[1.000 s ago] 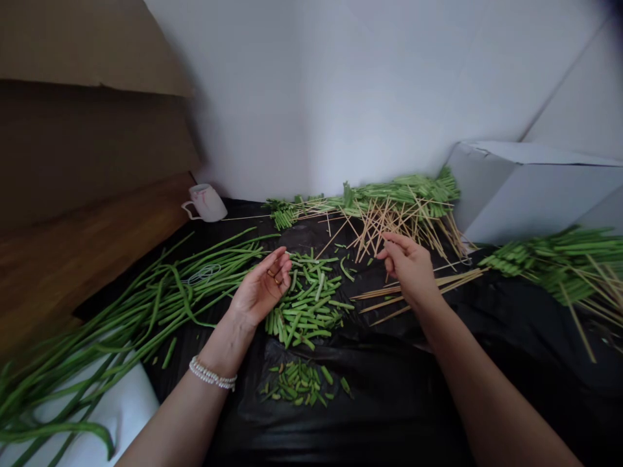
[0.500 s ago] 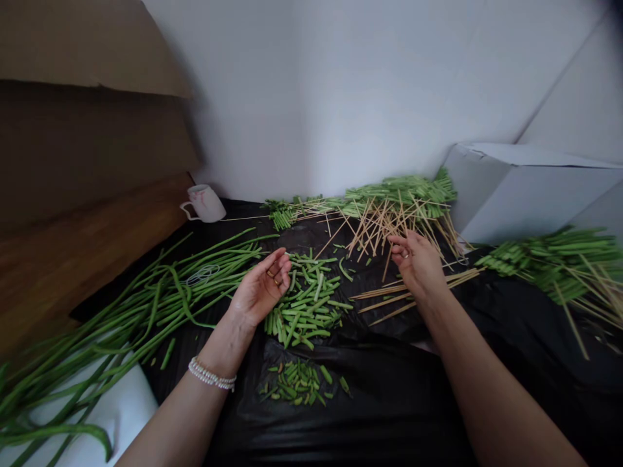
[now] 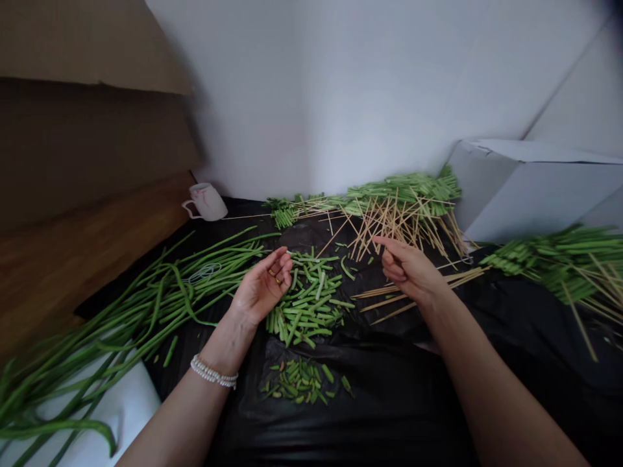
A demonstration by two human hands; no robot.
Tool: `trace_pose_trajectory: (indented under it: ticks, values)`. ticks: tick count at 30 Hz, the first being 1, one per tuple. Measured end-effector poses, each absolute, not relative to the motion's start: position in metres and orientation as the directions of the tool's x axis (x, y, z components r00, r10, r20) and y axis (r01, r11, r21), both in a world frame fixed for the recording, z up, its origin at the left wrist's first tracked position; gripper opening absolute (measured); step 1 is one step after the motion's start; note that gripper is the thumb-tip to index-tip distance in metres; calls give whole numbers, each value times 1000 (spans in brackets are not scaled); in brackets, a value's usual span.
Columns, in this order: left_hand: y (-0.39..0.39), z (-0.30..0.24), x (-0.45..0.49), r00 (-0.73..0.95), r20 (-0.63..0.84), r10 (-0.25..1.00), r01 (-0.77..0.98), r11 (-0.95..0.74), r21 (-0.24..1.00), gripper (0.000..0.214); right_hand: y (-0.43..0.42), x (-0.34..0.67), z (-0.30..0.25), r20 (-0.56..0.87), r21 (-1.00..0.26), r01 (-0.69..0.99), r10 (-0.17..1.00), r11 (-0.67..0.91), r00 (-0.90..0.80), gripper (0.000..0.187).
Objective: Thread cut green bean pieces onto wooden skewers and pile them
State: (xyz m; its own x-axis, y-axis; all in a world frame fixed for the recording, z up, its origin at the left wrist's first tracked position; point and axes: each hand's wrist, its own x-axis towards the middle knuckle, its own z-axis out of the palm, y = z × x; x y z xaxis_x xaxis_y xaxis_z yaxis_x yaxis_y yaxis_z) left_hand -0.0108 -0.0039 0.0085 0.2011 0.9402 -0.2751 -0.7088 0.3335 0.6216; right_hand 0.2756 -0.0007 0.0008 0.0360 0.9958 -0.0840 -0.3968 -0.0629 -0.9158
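Observation:
My left hand (image 3: pixel 263 285) is palm up and loosely cupped, with nothing visible in it. It hovers at the left edge of a pile of cut green bean pieces (image 3: pixel 311 305). Beyond the wrist on the left lie long whole beans (image 3: pixel 160 292). With the index finger stretched out and the other fingers curled, my right hand (image 3: pixel 409 269) points left, also without anything visible in it. Under it are several loose bamboo skewers (image 3: pixel 384 298). Just past its fingertip, bare skewer ends (image 3: pixel 384 227) fan out from stacked skewered beans (image 3: pixel 413 188).
Small trimmed bean ends (image 3: pixel 302 383) lie on the black plastic sheet (image 3: pixel 389 395) nearest me. A white mug (image 3: pixel 207 202) stands at the back left, near a cardboard box (image 3: pixel 92 130). To the right are a white box (image 3: pixel 516 188) and more skewered beans (image 3: pixel 549 259).
My right hand has moved slightly left and its index finger has straightened out from the others. My left hand has stayed almost still.

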Motion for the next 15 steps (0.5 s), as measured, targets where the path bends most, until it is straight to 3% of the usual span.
trace_pose_trajectory:
  ticks: [4, 7, 9, 12, 15]
  values:
    - [-4, 9, -11, 209, -268, 941, -699, 335, 632, 19, 7, 283, -11, 45, -967, -220, 934, 130, 354, 50]
    - [-5, 7, -9, 175, -259, 950, -620, 311, 720, 17, 7, 287, -14, 185, -979, 166, 870, 121, 456, 55]
    - [-6, 5, -6, 118, -228, 967, -511, 256, 821, 13, 3, 286, -11, 349, -871, 483, 805, 90, 480, 53]
    - [-8, 0, 0, 50, -110, 993, -300, 120, 946, 12, -7, 279, -3, 544, -646, 761, 740, 67, 396, 46]
    - [-10, -5, 5, 48, 39, 998, -120, -33, 992, 12, -13, 272, 5, 480, -488, 858, 871, 161, 110, 20]
